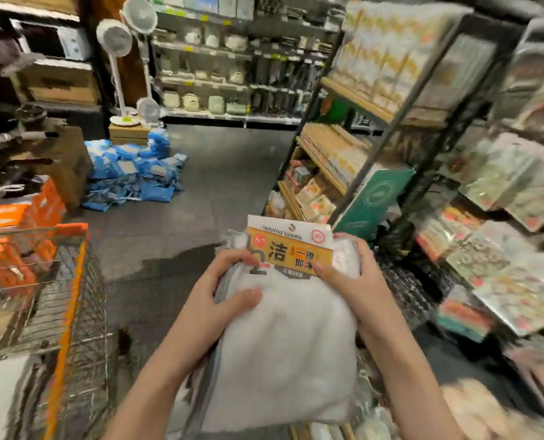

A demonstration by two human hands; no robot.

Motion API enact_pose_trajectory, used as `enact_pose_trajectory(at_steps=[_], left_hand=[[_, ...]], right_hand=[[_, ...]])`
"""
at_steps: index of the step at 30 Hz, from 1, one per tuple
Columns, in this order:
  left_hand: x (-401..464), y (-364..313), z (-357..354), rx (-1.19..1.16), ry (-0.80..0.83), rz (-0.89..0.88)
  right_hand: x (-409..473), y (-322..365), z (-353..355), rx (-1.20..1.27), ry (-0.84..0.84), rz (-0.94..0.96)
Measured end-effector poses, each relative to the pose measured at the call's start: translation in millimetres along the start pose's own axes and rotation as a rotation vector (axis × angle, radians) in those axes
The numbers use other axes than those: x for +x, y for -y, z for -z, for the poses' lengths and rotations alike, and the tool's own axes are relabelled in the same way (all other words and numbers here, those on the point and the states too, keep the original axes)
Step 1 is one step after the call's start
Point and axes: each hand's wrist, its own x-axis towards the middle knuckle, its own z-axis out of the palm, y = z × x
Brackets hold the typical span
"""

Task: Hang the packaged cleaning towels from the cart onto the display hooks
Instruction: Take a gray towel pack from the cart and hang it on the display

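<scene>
Blurred hanging packs [518, 185], hooks indiscernible

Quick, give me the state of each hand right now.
Left hand: fingers curled on the left edge of the cleaning towels pack, holding it.
Right hand: gripping the same pack's upper right, thumb on its label.

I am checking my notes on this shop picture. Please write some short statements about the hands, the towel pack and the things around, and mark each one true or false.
1. Both hands hold one pack of cleaning towels. True.
2. The left hand grips the pack's left edge and the right hand grips its right edge. True.
3. The pack's header card is green. False: it is white and orange.
4. The pack already hangs on a display hook. False: it is in the hands, above the floor.
5. The wire cart stands at the person's left. True.
6. The blue packs lie on a shelf. False: they are piled on the floor.
</scene>
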Motion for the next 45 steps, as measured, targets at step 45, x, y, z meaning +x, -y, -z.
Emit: enact_pose_trajectory(at_steps=[45], left_hand=[[-364.4,-43.2,-493.5,-0.185,0.952,0.110]], right_hand=[[-589.7,-27.3,437.5,0.260,-1.105,-0.107]])
